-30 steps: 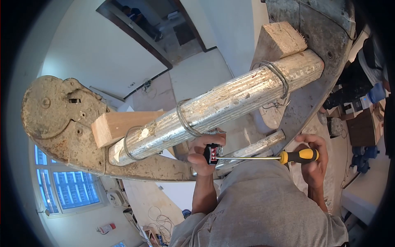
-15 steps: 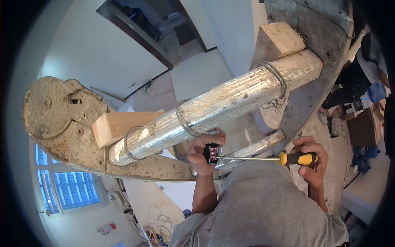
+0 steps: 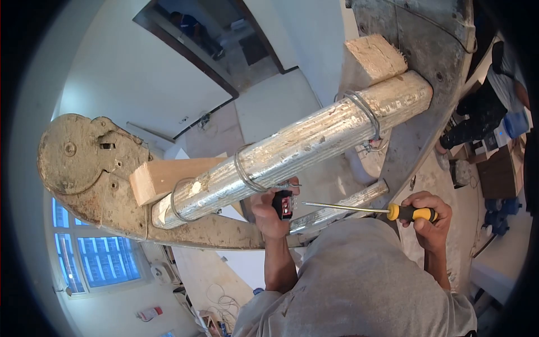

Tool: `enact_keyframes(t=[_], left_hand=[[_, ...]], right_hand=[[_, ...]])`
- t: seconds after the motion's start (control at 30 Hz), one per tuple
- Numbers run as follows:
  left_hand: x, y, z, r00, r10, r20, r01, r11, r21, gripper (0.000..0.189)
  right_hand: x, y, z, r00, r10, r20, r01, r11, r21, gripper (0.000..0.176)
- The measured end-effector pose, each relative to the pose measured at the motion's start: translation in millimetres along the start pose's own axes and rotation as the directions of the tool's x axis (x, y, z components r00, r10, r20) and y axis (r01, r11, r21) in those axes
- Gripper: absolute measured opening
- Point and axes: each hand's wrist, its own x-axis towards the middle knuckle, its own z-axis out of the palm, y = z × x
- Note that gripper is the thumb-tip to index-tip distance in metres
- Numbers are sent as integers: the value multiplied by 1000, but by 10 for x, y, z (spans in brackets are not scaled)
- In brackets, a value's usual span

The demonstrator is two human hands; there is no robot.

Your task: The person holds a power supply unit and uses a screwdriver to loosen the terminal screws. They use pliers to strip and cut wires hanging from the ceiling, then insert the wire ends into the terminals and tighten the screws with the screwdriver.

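Observation:
My left hand grips a small black and red electrical part just under the top rung of a metal ladder. My right hand holds a screwdriver by its yellow and black handle. The long shaft points left toward the part, with its tip a short gap away from it. Wire loops bind the silvery rung to a wooden block.
The ladder's rusty hinge plate is at the left and its other side rail at the upper right. A lower rung runs behind the screwdriver. Far below lie a floor, a window, a doorway and another person at the right.
The screwdriver tip has pulled back to the right, out of the black and red part. My left hand has turned the part slightly. The view has shifted a little.

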Motion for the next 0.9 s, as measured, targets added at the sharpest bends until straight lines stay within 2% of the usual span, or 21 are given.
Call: enact_keyframes(t=[0.03,0.07,0.13,0.33,0.53,0.67,0.73,0.83,0.9], left_hand=[[-20,24,-10,998,-64,15,64,998,18,93],[-7,-6,-3,998,-61,18,61,998,20,93],[-18,-73,6,998,-30,51,39,985,-168,95],[3,-106,-2,988,11,155,21,978,-207,95],[-40,-87,47,998,-19,55,36,946,-321,92],[-23,-76,33,997,-5,76,30,945,-326,92],[-12,-91,1,990,25,139,19,953,-301,92],[-73,-135,17,996,3,85,29,929,-370,93],[-43,-102,4,993,2,117,38,941,-337,93]], right_hand=[[-21,-1,0,1000,14,10,-14,1000,1,46],[-7,17,4,1000,10,8,-10,1000,4,46],[-16,56,42,1000,-4,26,4,1000,2,44],[13,89,85,999,13,47,-13,1000,11,40],[13,108,63,999,20,45,-20,1000,-2,40],[5,112,59,999,26,40,-26,1000,3,40],[7,108,59,998,27,57,-27,1000,-1,39],[0,110,68,998,32,53,-32,999,0,39],[-3,109,77,998,32,52,-32,999,-1,39]])
